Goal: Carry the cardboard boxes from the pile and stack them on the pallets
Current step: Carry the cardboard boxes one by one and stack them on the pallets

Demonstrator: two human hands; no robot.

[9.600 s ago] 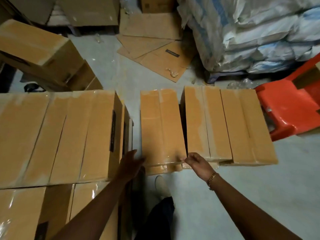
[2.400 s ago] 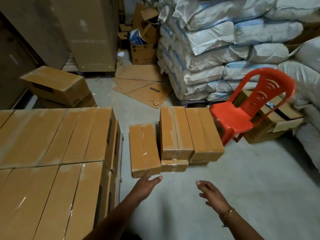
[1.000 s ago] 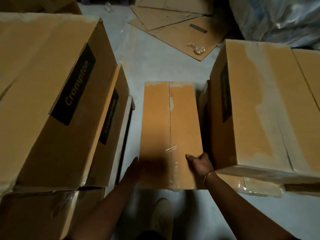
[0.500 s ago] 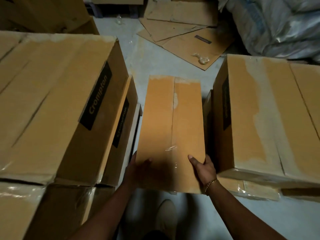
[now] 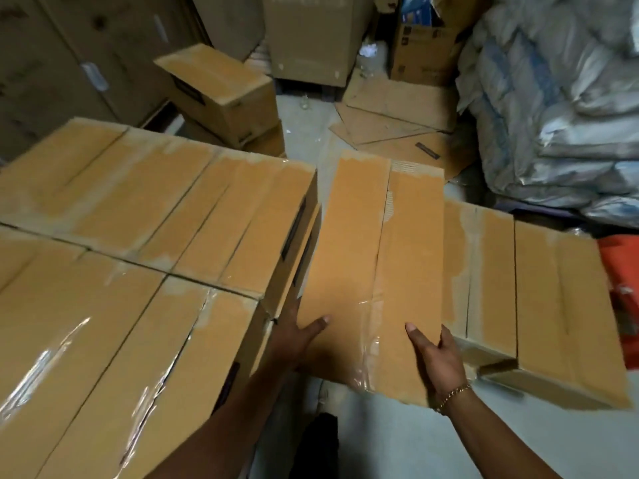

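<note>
A long taped cardboard box (image 5: 373, 257) is held up off the floor in the centre of the view. My left hand (image 5: 297, 337) grips its near left corner with the thumb on top. My right hand (image 5: 439, 361), with a gold bracelet at the wrist, grips its near right corner. To the left lies a big stack of matching boxes (image 5: 131, 271), its top about level with the held box. To the right is a lower pile of the same boxes (image 5: 539, 299) on the floor. No pallet is visible under the stack.
Grey concrete floor (image 5: 518, 437) lies below and right. Flattened cardboard sheets (image 5: 390, 126) lie on the floor beyond. Stacked white sacks (image 5: 560, 98) fill the right. A red plastic chair (image 5: 622, 281) shows at the right edge. More boxes (image 5: 221, 88) and tall cartons stand behind.
The box has come up off the floor in both hands and now sits higher, near the level of the left stack's top. The view has tilted up, showing the room behind.
</note>
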